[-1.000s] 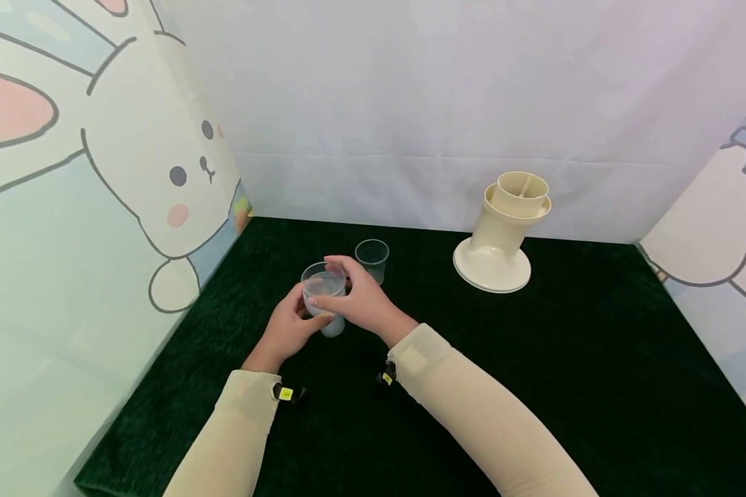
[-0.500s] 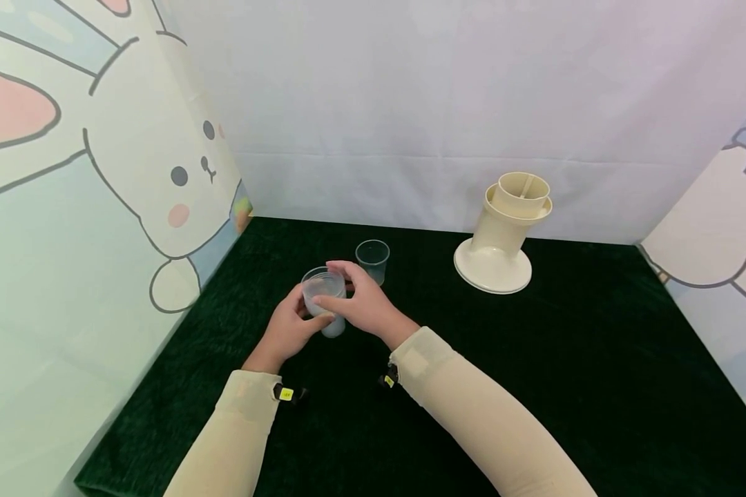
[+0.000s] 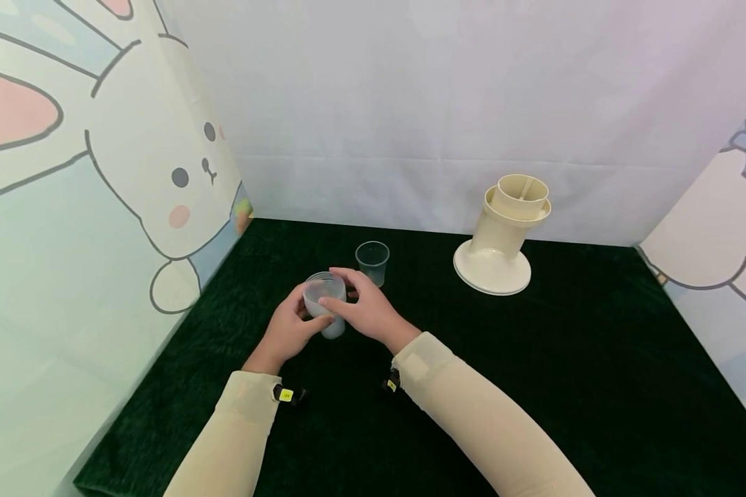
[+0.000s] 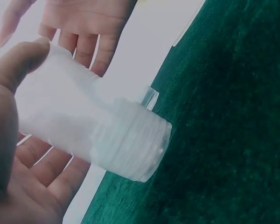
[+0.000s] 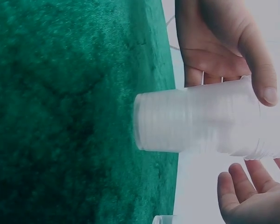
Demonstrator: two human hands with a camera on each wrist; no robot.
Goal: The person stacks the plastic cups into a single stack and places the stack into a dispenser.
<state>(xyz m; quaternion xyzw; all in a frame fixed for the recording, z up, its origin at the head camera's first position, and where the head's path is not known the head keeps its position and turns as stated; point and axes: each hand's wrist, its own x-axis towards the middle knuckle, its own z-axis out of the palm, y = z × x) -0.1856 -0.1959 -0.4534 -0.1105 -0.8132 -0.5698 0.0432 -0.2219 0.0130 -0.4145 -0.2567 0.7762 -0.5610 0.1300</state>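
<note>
A stack of translucent plastic cups stands upright on the dark green cloth, left of centre. My left hand grips the stack from the near left, thumb against its wall. From the right, my right hand curls round the rim, thumb on the front and fingers over the far side. The left wrist view shows the ribbed stack close up. In the right wrist view the stack lies between both hands, with a small gap at my right fingertips.
A single clear cup stands just behind the stack. A cream cup dispenser sits at the back right. Fabric walls close in the cloth: a bunny panel on the left, white at the back, another panel on the right.
The stack and my right hand have sunk slightly toward the cloth. My left hand keeps its hold.
</note>
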